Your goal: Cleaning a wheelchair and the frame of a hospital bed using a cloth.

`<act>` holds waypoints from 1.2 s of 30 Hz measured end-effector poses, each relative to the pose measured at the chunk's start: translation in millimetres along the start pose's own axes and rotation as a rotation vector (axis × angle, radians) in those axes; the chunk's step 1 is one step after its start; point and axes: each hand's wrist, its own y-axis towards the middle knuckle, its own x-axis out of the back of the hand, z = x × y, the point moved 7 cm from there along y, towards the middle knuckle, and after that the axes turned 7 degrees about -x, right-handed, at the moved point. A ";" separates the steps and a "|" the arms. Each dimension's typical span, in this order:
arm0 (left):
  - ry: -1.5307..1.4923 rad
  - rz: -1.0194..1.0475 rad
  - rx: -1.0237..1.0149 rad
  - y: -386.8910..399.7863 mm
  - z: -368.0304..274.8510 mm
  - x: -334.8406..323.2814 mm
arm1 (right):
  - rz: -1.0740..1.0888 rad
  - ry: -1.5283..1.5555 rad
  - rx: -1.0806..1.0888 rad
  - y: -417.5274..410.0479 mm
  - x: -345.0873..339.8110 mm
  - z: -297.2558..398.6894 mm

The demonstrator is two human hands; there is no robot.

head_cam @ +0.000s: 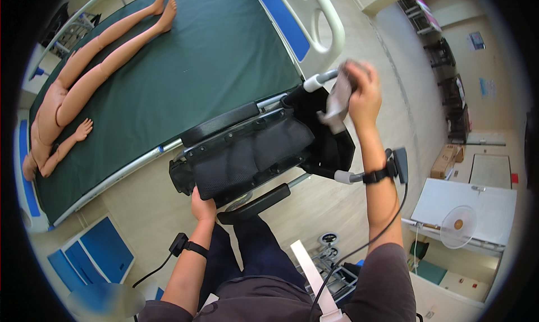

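My right hand holds a crumpled greyish cloth, blurred, beside a metal tube with a white sleeve on the wheelchair. The wheelchair stands along the bed and has padded black mesh and black armrests. My left hand holds the near-left edge of the mesh part, its fingers mostly hidden behind that edge. One armrest lies on the bed side, the other armrest close to my legs. A second white-sleeved tube is near my right wrist.
An unclothed training manikin lies on the green-covered bed, which has a cream-and-blue end board. Blue-fronted cabinet at lower left. A folded metal frame with wheels stands behind me. At right are a fan and white cabinet.
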 end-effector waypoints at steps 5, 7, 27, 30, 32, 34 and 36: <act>0.257 -0.078 -0.048 -2.6 9.2 -28.1 | -0.330 -0.217 -0.127 2.3 -41.0 -8.2; 0.371 -0.051 -0.047 -12.2 7.8 -26.0 | -0.358 -0.186 -0.108 -17.1 -44.1 9.1; 0.250 -0.103 -0.109 -5.1 -11.9 -10.9 | -0.439 -0.033 -0.859 -354.9 -2.4 -32.3; 0.215 -0.128 -0.159 -4.6 -16.5 -11.3 | -0.052 0.116 -0.966 -394.8 -73.6 -8.7; 0.191 -0.062 -0.134 0.5 -18.4 -10.0 | 0.095 0.151 -0.992 -413.6 -75.5 6.2; 0.173 -0.096 -0.218 10.6 -6.9 -2.8 | 0.151 0.438 -1.105 -437.1 -89.3 24.0; 0.135 -0.133 -0.297 15.3 -4.6 2.8 | -0.044 0.282 -0.936 -426.9 -82.4 59.5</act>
